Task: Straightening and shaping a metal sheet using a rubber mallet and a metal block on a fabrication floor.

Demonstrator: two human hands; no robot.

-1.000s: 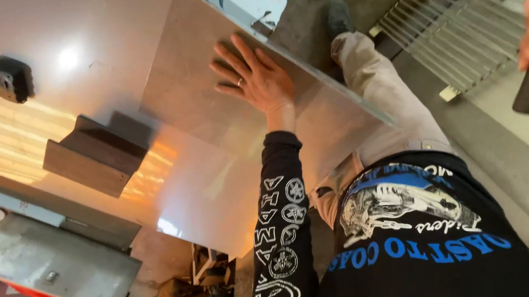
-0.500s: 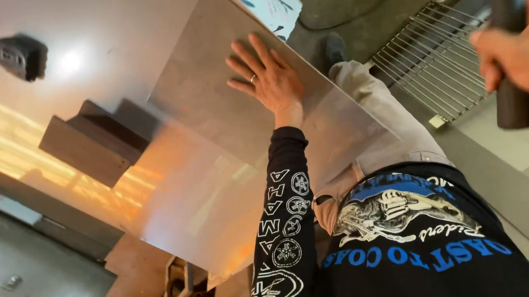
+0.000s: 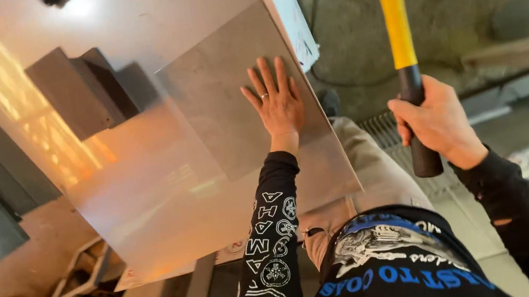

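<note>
Left hand (image 3: 278,106) lies spread wide, flat on the grey metal sheet (image 3: 208,142); right hand (image 3: 439,122), beside it, grips the yellow-handled mallet (image 3: 400,46) upright

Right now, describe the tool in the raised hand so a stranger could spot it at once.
Start at the big shiny metal sheet that the left hand presses flat. To its right, the right hand holds a mallet upright. It has a dark blocky head, a yellow shaft and a black grip, the only yellow thing here.
</note>
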